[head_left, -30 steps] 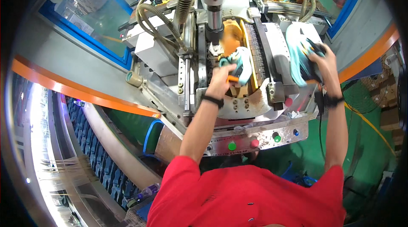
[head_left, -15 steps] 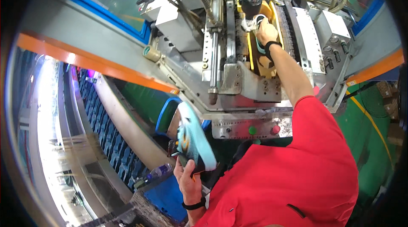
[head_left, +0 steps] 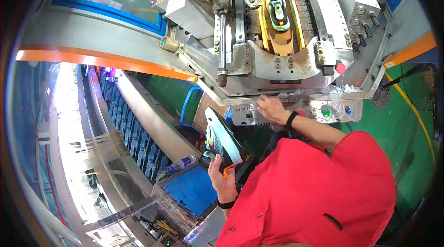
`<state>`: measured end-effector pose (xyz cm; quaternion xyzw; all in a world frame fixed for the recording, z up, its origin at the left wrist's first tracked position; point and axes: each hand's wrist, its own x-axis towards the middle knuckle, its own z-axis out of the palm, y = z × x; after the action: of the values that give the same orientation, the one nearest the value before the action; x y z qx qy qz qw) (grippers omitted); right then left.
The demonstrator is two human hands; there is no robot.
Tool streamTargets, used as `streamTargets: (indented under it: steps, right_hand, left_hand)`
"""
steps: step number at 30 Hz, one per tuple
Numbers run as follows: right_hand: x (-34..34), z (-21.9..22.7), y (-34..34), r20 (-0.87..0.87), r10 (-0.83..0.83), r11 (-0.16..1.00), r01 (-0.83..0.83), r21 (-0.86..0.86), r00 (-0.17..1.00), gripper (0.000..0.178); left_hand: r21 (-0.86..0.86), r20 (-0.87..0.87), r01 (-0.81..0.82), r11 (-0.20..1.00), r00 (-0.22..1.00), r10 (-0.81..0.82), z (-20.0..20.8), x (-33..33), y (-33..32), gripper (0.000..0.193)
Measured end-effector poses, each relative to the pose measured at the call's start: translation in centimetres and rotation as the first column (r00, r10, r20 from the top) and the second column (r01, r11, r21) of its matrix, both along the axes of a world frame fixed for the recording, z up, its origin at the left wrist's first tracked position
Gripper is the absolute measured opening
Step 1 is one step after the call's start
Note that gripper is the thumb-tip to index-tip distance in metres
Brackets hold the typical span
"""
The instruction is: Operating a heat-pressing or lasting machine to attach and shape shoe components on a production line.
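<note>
- One bare left hand (head_left: 224, 182) of the person in the red shirt (head_left: 314, 187) grips a pale-blue, black and white sports shoe (head_left: 225, 138) by its lower end, near a flat blue board (head_left: 194, 191).
- Farther out, the bare right hand (head_left: 274, 109), fingers bent, is at the silver metal control panel (head_left: 348, 113); from here I cannot tell whether it is closed or pressing anything.
- Beyond, a black and mint-green shoe (head_left: 278, 12) lies inside the yellow-walled trough (head_left: 283, 45), well apart from both hands.
</note>
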<state>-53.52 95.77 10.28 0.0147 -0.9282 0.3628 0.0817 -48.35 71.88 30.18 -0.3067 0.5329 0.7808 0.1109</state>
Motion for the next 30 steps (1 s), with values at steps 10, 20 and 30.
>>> streamTargets:
  steps: [10, 20, 30]
  right_hand:
    - [-0.3, -0.4, 0.6, -0.175, -0.025, 0.96, -0.026, -0.28, 0.984, 0.027]
    - [-15.7, 38.2, 25.4, -0.691, -0.549, 0.832, 0.224, -0.508, 0.47, 0.056]
    - [-21.1, 37.1, 25.3, -0.749, -0.481, 0.871, 0.153, -0.467, 0.455, 0.042]
  left_hand:
    - [-0.239, -0.11, -0.046, 0.97, 0.994, 0.02, -0.5, 3.8, 0.7, 0.017]
    - [0.077, -0.046, -0.003, 0.997, 0.999, 0.007, -1.4, 4.0, 1.1, 0.03]
    - [0.098, -0.011, -0.128, 0.987, 0.991, 0.13, -2.1, 8.2, 2.0, 0.018]
